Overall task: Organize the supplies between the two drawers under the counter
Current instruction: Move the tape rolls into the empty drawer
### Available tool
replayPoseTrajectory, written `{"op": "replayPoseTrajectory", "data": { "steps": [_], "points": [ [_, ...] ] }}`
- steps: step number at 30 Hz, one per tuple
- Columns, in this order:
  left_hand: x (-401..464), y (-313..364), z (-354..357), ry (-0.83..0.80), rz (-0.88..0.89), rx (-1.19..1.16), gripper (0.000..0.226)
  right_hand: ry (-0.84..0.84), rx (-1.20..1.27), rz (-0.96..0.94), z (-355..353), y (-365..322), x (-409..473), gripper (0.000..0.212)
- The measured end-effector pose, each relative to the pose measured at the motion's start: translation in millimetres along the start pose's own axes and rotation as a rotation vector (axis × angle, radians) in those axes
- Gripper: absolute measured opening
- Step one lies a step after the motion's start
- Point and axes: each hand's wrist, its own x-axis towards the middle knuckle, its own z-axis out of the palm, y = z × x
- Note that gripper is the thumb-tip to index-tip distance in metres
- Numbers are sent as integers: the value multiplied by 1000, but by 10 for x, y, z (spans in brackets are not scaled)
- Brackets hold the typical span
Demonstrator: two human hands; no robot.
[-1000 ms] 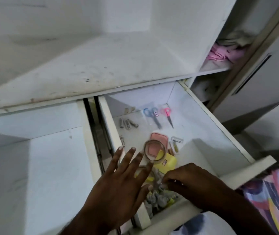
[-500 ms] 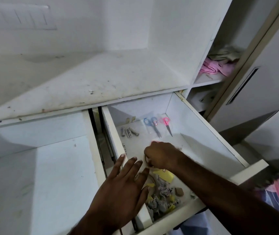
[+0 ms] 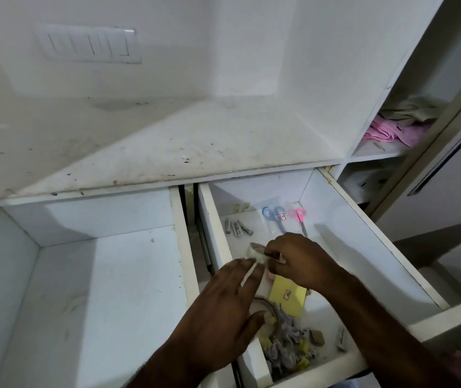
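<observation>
- Two drawers open under the counter (image 3: 167, 152): left drawer (image 3: 106, 289) shows only its bare white floor, right drawer (image 3: 363, 247) holds the supplies.
- Right hand (image 3: 302, 261) reaches in over mid-drawer, fingers curled, pinching a small white item (image 3: 257, 254); blurred, can't tell what it is. A pink thing under that hand is mostly hidden.
- Left hand (image 3: 223, 312) lies over the right drawer's left wall, fingers straight and slightly spread, holding nothing. It covers part of a ring-shaped item (image 3: 265, 305) near the front; only an arc shows.
- Yellow note pad (image 3: 288, 298) flat on the drawer floor, top corner tucked under the right wrist.
- Front corner: heap of crumpled grey and yellow bits (image 3: 288, 348), too jumbled to identify. Small brown piece (image 3: 316, 337) and a small grey piece (image 3: 341, 337) just right of it.
- Back of drawer: blue scissors (image 3: 272, 218) and pink scissors (image 3: 299, 219) side by side in clear packaging; three small grey cylinders (image 3: 236, 227) to their left, labels unreadable.
- Right half of the drawer floor is bare, along the right wall.
- Gap with a slide rail (image 3: 204, 242) between the drawers.
- Side shelf (image 3: 377, 152) at right holds pink cloth (image 3: 391, 130), partly cut off by the cabinet edge.
</observation>
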Motion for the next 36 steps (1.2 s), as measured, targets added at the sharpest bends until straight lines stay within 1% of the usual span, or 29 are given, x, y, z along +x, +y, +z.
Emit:
{"op": "replayPoseTrajectory", "data": {
  "steps": [1,3,6,7,9,12,15,16,18,19,20,22,23,25,26,28,30,32,36],
  "points": [
    [-1,-9,-31,22,-48,-98,75,66,70,-21,-65,-55,-69,24],
    [8,-55,-92,127,-113,-238,85,193,189,-90,-194,-207,-201,26],
    [12,-128,-149,244,-183,-374,101,273,246,-210,-357,-444,-406,21],
    [17,-148,-160,270,-197,-416,106,278,255,-258,-396,-494,-444,18],
    [23,-163,-192,287,-211,-502,111,231,284,-334,-459,-536,-469,19],
    [22,-145,-241,299,-214,-593,105,141,358,-388,-532,-508,-421,20],
    [8,-173,-233,299,-232,-614,99,87,489,-374,-619,-477,-334,21],
    [1,-192,-225,293,-245,-610,99,94,585,-327,-645,-462,-297,20],
    [-8,-227,-207,272,-271,-604,101,168,798,-170,-634,-366,-154,10],
    [-11,-240,-202,258,-276,-604,101,181,804,-88,-580,-283,-50,4],
    [-12,-246,-194,247,-275,-605,101,132,706,-42,-505,-193,58,2],
    [-13,-258,-186,233,-260,-604,101,-110,414,-17,-213,-25,250,7],
    [-10,-260,-175,227,-253,-606,100,-221,316,-2,-27,26,295,10],
    [-4,-262,-168,224,-245,-615,100,-344,259,24,322,83,327,29],
    [0,-262,-170,224,-246,-615,100,-389,259,28,441,61,314,32],
    [9,-270,-172,228,-246,-604,100,-469,238,18,592,24,301,27],
    [13,-276,-172,233,-247,-590,100,-495,242,-6,620,6,295,23],
    [14,-274,-174,231,-247,-580,101,-469,269,-33,606,34,296,14],
    [11,-295,-153,233,-255,-564,105,-294,259,-75,458,73,321,6]
  ]
}}
